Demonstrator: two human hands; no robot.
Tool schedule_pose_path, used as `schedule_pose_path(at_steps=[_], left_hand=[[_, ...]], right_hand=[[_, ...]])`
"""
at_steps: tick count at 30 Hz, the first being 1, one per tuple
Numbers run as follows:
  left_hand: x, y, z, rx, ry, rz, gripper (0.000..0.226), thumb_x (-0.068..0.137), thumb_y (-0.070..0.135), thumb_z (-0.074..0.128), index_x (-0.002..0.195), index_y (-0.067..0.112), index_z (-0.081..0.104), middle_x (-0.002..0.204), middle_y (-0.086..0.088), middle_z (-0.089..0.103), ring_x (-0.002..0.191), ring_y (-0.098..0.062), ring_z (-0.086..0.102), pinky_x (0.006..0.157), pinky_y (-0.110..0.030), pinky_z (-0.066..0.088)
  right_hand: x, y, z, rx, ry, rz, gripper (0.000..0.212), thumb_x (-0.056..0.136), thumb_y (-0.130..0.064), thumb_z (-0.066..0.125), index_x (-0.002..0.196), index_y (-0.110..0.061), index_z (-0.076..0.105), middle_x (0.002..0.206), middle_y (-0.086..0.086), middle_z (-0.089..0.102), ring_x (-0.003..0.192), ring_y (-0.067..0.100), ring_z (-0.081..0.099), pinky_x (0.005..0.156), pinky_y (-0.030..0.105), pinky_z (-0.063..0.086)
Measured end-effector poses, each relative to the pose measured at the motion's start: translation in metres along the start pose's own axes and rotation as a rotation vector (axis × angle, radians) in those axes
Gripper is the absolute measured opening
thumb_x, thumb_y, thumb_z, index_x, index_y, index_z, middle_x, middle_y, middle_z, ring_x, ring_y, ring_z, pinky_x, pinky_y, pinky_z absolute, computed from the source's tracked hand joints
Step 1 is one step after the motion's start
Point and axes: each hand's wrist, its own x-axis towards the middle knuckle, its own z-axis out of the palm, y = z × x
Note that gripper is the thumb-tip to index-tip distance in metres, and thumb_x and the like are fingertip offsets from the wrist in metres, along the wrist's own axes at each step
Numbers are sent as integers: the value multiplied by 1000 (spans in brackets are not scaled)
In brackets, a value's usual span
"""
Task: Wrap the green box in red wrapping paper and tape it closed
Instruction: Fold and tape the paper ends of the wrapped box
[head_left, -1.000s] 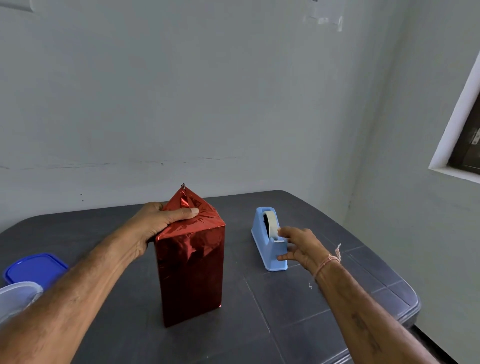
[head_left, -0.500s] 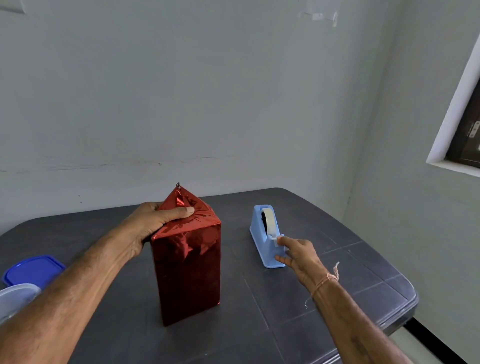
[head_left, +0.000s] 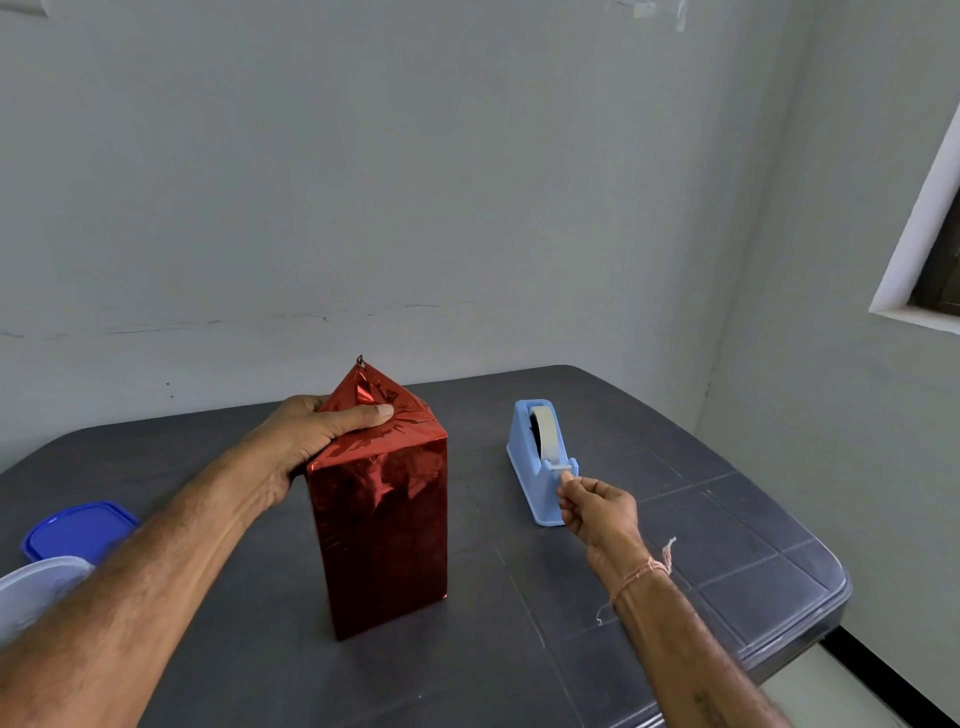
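A tall box wrapped in shiny red paper (head_left: 382, 525) stands upright in the middle of the dark table (head_left: 727, 525); no green shows. Its top is folded into a peak. My left hand (head_left: 317, 434) grips that folded top from the left, thumb pressed across the front flap. A light blue tape dispenser (head_left: 537, 460) with a roll of pale tape sits to the right of the box. My right hand (head_left: 597, 506) is at the dispenser's near end and pinches the free end of the tape at the cutter.
A blue lid (head_left: 78, 530) and a clear plastic container (head_left: 36, 587) lie at the table's left edge. The table's rounded right corner (head_left: 826, 597) drops off near my right arm. A grey wall stands behind, with a window frame (head_left: 924, 260) at right.
My right hand slid from the dispenser's side to its near end and closed its fingers on the tape end. My left hand kept its hold on the folded top.
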Motion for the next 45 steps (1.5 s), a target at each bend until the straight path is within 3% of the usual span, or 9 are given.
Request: schedule_pose_path(at_steps=[11,17,21,25,28,31,36,40,45], left_hand=[[-2,1,4,-18,19,-20,55,54,38,95,97,9,76,93,-15,80,70,-22,76,70,-29,55],[2,-1,1,7,11,-17,91,22,52,98,100,9,77,91,-12,80,74,-22,78,72,-29,55],[2,-1,2,-13,29,-24,66,49,42,97,101,8,77,96,-15,80,81,-26,77,74,-30,57],[2,-1,3,3,21,-8,82,27,51,100,95,10,78,90,-12,80,68,-19,77,57,-21,57],[1,0,4,-12,21,-14,48,60,37,90,97,9,77,91,-13,80,68,-18,76,61,-24,56],[2,-1,5,-11,24,-25,40,66,33,87,96,10,77,90,-12,80,67,-17,76,61,-23,56],[0,-2,5,-17,15,-5,67,44,44,99,98,11,79,90,-10,81,71,-18,77,62,-21,57],[-1,-1,4,-48,27,-6,41,68,32,89,102,10,79,93,-11,80,76,-19,77,72,-25,58],[-3,0,4,-48,31,-12,29,76,28,88,94,8,78,88,-12,80,68,-17,76,62,-20,58]], right_hand=[[-3,7,-7,139,-52,129,28,88,-23,80,100,1,73,81,10,67,64,14,61,62,27,60],[-5,13,-6,173,-41,100,18,90,-20,76,95,-3,72,85,11,67,71,17,62,75,32,58],[-4,21,-3,99,10,10,18,90,-24,77,90,-6,74,86,10,69,73,17,61,69,31,57],[2,30,0,25,74,-50,21,89,-28,78,84,-8,76,84,10,72,73,17,63,67,31,56],[5,41,2,-106,149,-82,19,84,-29,82,74,-13,77,71,7,75,72,19,70,76,33,58],[4,43,-1,-124,132,-44,19,85,-29,81,77,-12,78,74,8,77,74,19,72,83,36,60],[-30,24,-8,-47,-84,-17,22,97,-24,69,93,-3,70,83,11,62,76,17,60,72,33,56],[-60,-42,7,-223,-478,-207,33,97,-37,64,93,-5,69,88,6,64,83,16,62,76,34,54],[-85,-142,58,-645,-915,-505,35,101,-43,57,92,-11,66,88,-3,64,86,9,61,78,29,53]])
